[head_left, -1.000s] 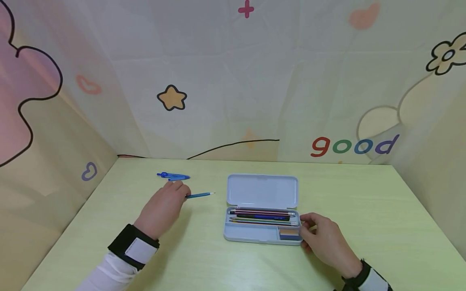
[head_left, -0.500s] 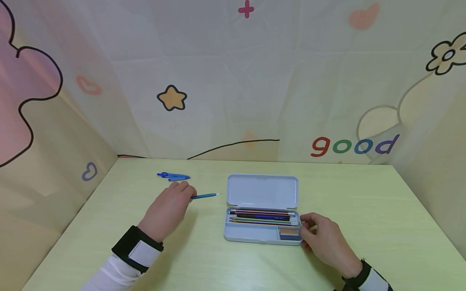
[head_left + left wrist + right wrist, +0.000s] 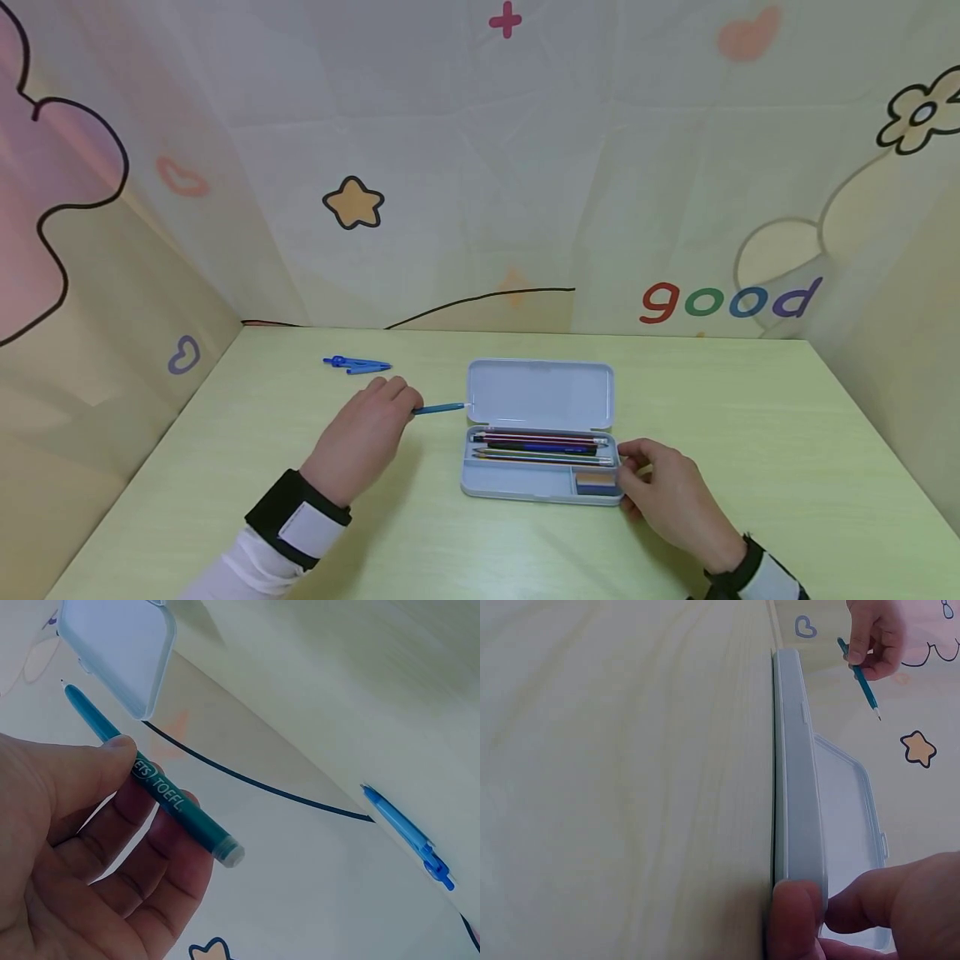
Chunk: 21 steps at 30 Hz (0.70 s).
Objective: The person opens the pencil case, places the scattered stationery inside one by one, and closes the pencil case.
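My left hand (image 3: 367, 433) holds a teal pen (image 3: 176, 799) between thumb and fingers, above the table. Its white tip points right, toward the pencil case, and "TOEFL" is printed on the barrel. The light-blue pencil case (image 3: 517, 486) lies with its lid (image 3: 540, 393) folded back. My right hand (image 3: 671, 496) grips the right end of the case, thumb on the near rim and fingers at the outer side. Inside the case lie several pencils (image 3: 542, 438), a dark blue pen (image 3: 555, 448) and an eraser (image 3: 596, 484) in the small right compartment.
A blue drawing compass (image 3: 358, 365) lies on the table behind my left hand. The pale wood-look table (image 3: 720, 400) meets a printed cloth backdrop (image 3: 480, 167) at the back and sides.
My left hand has moved right with the teal pen, bringing its tip close to the pencil case lid. The right hand and the case have stayed in place.
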### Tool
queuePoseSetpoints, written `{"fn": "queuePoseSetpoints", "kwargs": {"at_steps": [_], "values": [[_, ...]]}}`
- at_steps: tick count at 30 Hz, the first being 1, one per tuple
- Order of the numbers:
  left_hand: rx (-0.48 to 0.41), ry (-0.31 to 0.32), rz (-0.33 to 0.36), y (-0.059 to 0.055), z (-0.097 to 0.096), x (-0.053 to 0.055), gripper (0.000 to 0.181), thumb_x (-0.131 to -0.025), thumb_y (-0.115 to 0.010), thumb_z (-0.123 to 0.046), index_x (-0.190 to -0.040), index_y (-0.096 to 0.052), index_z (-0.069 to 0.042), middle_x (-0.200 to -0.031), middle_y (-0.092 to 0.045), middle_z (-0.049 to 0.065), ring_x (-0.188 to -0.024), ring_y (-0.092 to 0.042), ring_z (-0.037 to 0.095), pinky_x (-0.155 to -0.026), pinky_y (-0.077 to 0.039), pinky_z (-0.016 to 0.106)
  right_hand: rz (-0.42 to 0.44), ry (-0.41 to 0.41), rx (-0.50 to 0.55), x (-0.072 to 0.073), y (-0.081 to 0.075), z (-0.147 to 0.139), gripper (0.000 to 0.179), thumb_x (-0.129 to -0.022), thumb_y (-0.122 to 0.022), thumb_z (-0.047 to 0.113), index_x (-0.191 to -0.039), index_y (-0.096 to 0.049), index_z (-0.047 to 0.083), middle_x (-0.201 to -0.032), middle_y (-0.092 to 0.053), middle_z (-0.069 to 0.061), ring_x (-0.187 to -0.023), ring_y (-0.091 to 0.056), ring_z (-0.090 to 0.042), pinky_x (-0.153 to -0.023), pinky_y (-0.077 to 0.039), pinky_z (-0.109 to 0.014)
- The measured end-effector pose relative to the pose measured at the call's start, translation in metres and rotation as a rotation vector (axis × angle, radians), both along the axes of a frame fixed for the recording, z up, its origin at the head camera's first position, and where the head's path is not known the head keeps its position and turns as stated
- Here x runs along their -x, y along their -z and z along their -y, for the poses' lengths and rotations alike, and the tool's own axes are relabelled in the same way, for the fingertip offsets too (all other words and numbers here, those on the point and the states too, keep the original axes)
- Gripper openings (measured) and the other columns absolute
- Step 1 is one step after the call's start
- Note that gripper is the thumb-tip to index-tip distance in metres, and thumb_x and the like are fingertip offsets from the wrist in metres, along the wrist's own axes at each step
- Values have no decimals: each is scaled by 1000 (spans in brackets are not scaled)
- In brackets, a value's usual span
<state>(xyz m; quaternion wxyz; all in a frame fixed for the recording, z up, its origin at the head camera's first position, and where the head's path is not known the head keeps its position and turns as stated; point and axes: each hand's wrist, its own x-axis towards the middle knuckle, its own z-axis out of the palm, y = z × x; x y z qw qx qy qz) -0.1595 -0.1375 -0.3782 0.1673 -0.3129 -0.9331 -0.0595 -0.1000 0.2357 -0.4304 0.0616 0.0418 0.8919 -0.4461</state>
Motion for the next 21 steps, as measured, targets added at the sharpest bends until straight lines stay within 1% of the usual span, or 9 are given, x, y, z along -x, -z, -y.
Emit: {"fn": "queuePoseSetpoints", "kwargs": {"at_steps": [8, 14, 21], "values": [[4, 15, -2, 2, -9, -2, 17, -91, -82, 2, -102, -73, -6, -93, -64, 3, -83, -57, 20, -74, -55, 31, 1, 4, 8, 0, 1, 0, 34, -99, -63, 4, -131, -62, -8, -96, -63, -8, -64, -65, -19, -56, -57, -30], [3, 19, 15, 2, -16, -3, 15, -92, -81, 0, -103, -73, -7, -92, -64, 2, -83, -56, 19, -74, -54, 31, 10, 7, -1, 1, 1, 0, 35, -100, -64, 5, -132, -62, -8, -96, -63, -8, -65, -65, -19, -56, -57, -30], [9, 14, 45, 4, -26, -5, 15, -92, -81, -1, -104, -73, -7, -93, -64, 2, -83, -55, 19, -73, -53, 30, 1, 1, -5, 1, 2, 0, 34, -100, -63, 5, -131, -62, -8, -96, -63, -8, -64, -65, -19, -56, -57, -29]]}}
